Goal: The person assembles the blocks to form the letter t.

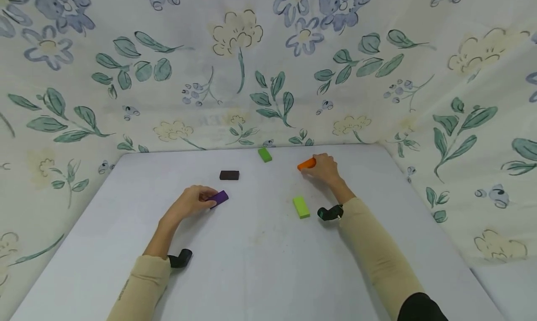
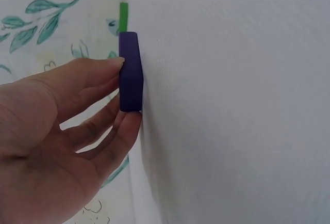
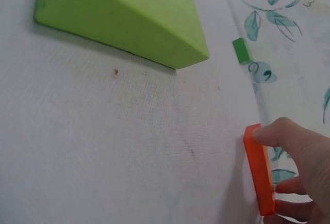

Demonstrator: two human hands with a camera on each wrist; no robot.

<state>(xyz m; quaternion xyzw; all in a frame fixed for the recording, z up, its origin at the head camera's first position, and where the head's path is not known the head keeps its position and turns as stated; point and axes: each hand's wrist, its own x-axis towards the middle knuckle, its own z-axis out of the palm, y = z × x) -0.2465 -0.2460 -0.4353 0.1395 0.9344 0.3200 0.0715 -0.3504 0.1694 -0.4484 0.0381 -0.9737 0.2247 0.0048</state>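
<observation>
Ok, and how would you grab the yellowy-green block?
I'd pinch the yellowy-green block halfway along its two long sides, coming down from above. It lies flat on the table, longer than it is wide, and nothing touches those sides. The right hand is nearer, but it holds the orange block.

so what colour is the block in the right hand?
The block is orange; it shows best in the right wrist view.

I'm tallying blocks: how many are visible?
5: purple block in the left hand, orange block in the right hand, dark block beyond purple, green block farthest back, lime block nearer than orange.
</observation>
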